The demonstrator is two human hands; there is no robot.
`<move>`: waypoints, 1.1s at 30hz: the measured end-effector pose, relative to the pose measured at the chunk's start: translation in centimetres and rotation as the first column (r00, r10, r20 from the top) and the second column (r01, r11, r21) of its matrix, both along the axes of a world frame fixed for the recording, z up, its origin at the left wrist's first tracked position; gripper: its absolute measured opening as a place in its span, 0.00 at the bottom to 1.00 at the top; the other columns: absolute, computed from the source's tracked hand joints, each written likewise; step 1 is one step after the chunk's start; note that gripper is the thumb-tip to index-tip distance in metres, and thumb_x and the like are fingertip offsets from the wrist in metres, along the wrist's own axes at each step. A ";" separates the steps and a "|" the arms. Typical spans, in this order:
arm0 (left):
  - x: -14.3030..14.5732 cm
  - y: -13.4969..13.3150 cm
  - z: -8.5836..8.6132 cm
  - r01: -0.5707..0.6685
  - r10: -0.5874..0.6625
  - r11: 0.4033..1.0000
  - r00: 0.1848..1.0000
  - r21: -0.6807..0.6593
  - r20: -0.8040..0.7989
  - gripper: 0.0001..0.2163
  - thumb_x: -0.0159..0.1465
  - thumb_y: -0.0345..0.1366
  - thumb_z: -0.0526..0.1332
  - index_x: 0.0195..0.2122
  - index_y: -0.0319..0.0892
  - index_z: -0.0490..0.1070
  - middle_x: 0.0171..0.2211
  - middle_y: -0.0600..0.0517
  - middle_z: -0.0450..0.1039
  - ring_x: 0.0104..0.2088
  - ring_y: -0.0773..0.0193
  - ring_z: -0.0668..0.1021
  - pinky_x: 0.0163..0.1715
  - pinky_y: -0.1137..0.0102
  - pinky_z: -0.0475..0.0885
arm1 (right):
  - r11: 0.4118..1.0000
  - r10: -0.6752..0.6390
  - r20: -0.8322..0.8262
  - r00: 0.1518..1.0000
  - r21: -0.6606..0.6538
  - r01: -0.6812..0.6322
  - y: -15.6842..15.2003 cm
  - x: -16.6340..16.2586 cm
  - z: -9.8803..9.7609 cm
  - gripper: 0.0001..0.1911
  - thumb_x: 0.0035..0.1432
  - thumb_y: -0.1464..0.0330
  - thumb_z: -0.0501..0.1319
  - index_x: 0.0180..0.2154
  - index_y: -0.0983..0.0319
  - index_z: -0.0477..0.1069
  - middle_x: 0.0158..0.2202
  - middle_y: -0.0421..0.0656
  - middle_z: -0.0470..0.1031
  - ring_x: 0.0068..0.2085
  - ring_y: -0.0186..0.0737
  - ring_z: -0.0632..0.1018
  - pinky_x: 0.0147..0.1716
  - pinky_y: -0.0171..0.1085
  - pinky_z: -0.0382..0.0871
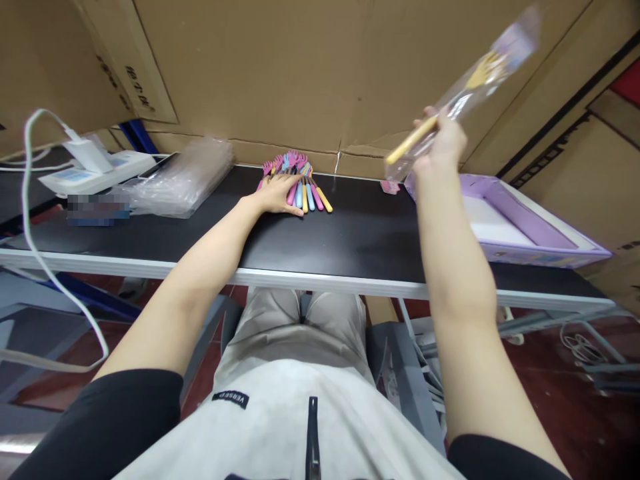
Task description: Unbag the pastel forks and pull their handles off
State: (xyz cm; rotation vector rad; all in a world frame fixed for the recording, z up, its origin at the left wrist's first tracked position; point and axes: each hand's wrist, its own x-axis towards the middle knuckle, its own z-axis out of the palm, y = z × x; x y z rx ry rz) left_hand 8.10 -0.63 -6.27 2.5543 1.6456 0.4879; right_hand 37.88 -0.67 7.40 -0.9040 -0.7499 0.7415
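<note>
So, going from the left: power strip (133, 163) at the left of the frame, then a heap of clear bags (183, 177) lying near it on the bench (360, 233). Keep those bags flat and we'd say they'll be less of a slippery mess.

Middle of the frame, upper half: our left hand (280, 193) is over the left part of the fanned sticks (312, 197), thumb and fingers spread apart. Nice light touch is what we want here; lean too hard and the fan would probably scatter.

Just right of that there's a pink scrap (390, 187) by the back edge.

Upper right, off the bench, our right hand (447, 141) has its grip closed, pinching the yellow stick (411, 141) around the handle, seemingly through its clear wrapper (517, 41). Good spot to hold, imo: firm on the handle, easy on the thin film. Purple box (545, 255) sits below at far right, so watch the elbow there.
</note>
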 end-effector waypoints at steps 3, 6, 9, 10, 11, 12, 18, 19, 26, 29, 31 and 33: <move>0.3 0.0 0.2 -0.039 0.039 0.999 0.999 -0.022 0.038 0.52 0.54 0.57 0.71 0.76 0.49 0.51 0.74 0.36 0.54 0.74 0.33 0.54 0.70 0.38 0.47 | 0.961 0.226 -0.209 0.951 -0.112 -0.253 -0.7 -3.7 -2.7 0.12 0.75 0.74 0.51 0.35 0.63 0.65 0.28 0.36 0.72 0.26 0.26 0.73 0.33 0.29 0.76; 1.1 -0.1 0.7 -0.073 0.066 0.996 0.988 0.042 0.139 0.40 0.64 0.57 0.63 0.74 0.46 0.57 0.73 0.38 0.58 0.73 0.37 0.57 0.70 0.41 0.50 | 0.880 0.352 -0.232 0.907 -0.249 -0.405 -1.2 -5.9 -6.3 0.09 0.71 0.75 0.54 0.35 0.63 0.66 0.25 0.36 0.72 0.27 0.32 0.76 0.36 0.37 0.81; 2.2 -0.5 1.3 -0.072 0.033 0.986 0.968 0.151 0.249 0.25 0.73 0.52 0.50 0.62 0.45 0.72 0.65 0.42 0.70 0.68 0.46 0.67 0.68 0.49 0.58 | 0.805 0.448 -0.238 0.861 -0.311 -0.505 -1.3 -6.9 -8.9 0.06 0.65 0.79 0.55 0.38 0.63 0.66 0.27 0.40 0.76 0.29 0.38 0.79 0.35 0.44 0.83; 2.6 -0.8 1.6 -0.059 0.006 0.980 0.964 0.191 0.267 0.23 0.73 0.51 0.49 0.57 0.46 0.75 0.63 0.44 0.73 0.66 0.48 0.69 0.66 0.51 0.59 | 0.792 0.469 -0.239 0.850 -0.312 -0.525 -1.3 -7.0 -9.5 0.06 0.64 0.79 0.56 0.38 0.63 0.66 0.28 0.41 0.77 0.29 0.39 0.80 0.35 0.44 0.83; 3.0 -1.2 1.8 -0.039 -0.025 0.972 0.962 0.230 0.273 0.20 0.73 0.49 0.50 0.52 0.46 0.77 0.62 0.45 0.74 0.64 0.49 0.70 0.66 0.52 0.60 | 0.789 0.479 -0.239 0.844 -0.305 -0.534 -1.2 -7.1 -9.8 0.06 0.63 0.79 0.56 0.38 0.63 0.66 0.29 0.41 0.78 0.29 0.39 0.80 0.35 0.44 0.83; 3.3 -1.6 2.0 -0.018 -0.056 0.964 0.961 0.264 0.269 0.17 0.71 0.47 0.52 0.48 0.46 0.77 0.61 0.45 0.74 0.64 0.49 0.71 0.65 0.52 0.60 | 0.792 0.480 -0.242 0.843 -0.295 -0.535 -1.2 -7.1 -10.1 0.06 0.63 0.79 0.57 0.38 0.62 0.66 0.30 0.41 0.79 0.30 0.39 0.80 0.36 0.44 0.83; 4.8 -3.9 2.5 0.109 -0.170 0.943 0.970 0.313 0.174 0.09 0.63 0.40 0.60 0.40 0.45 0.78 0.60 0.45 0.75 0.65 0.42 0.68 0.65 0.45 0.54 | 0.858 0.395 -0.298 0.869 -0.217 -0.464 -0.6 -6.7 -10.1 0.07 0.63 0.78 0.56 0.37 0.61 0.63 0.32 0.38 0.78 0.31 0.35 0.81 0.39 0.41 0.83; 4.9 -4.1 2.5 0.123 -0.178 0.943 0.972 0.310 0.155 0.09 0.63 0.41 0.61 0.39 0.45 0.78 0.60 0.44 0.75 0.65 0.41 0.68 0.65 0.44 0.53 | 0.868 0.382 -0.306 0.872 -0.205 -0.453 -0.5 -6.6 -10.1 0.07 0.64 0.78 0.56 0.37 0.60 0.63 0.32 0.37 0.78 0.32 0.35 0.81 0.39 0.41 0.82; 4.9 -3.6 2.3 0.113 -0.150 0.951 0.983 0.288 0.107 0.08 0.65 0.39 0.60 0.38 0.44 0.77 0.60 0.41 0.73 0.65 0.39 0.66 0.64 0.38 0.52 | 0.862 0.412 -0.328 0.850 -0.163 -0.480 -0.4 -7.1 -10.6 0.06 0.65 0.76 0.56 0.38 0.60 0.63 0.33 0.39 0.78 0.35 0.35 0.82 0.42 0.40 0.81; 4.6 -3.5 2.5 0.089 -0.130 0.947 0.985 0.308 0.115 0.08 0.66 0.37 0.59 0.40 0.44 0.78 0.60 0.41 0.72 0.65 0.38 0.65 0.65 0.36 0.50 | 0.870 0.398 -0.286 0.872 -0.182 -0.457 0.4 -6.3 -10.3 0.03 0.67 0.70 0.58 0.39 0.59 0.64 0.35 0.40 0.78 0.37 0.36 0.82 0.42 0.40 0.81; 4.3 -3.5 2.7 0.061 -0.108 0.942 0.986 0.329 0.128 0.08 0.66 0.37 0.59 0.41 0.44 0.78 0.60 0.42 0.72 0.66 0.38 0.65 0.65 0.35 0.49 | 0.891 0.366 -0.231 0.902 -0.192 -0.411 1.3 -4.9 -10.1 0.08 0.68 0.62 0.59 0.40 0.58 0.65 0.37 0.41 0.78 0.40 0.38 0.82 0.43 0.42 0.81; 4.1 -3.5 2.8 0.039 -0.090 0.938 0.987 0.344 0.133 0.08 0.66 0.36 0.58 0.41 0.45 0.77 0.60 0.42 0.72 0.66 0.37 0.65 0.64 0.34 0.49 | 0.911 0.331 -0.158 0.931 -0.203 -0.358 2.5 -2.9 -9.9 0.13 0.67 0.55 0.60 0.41 0.58 0.67 0.38 0.42 0.77 0.43 0.41 0.82 0.44 0.44 0.81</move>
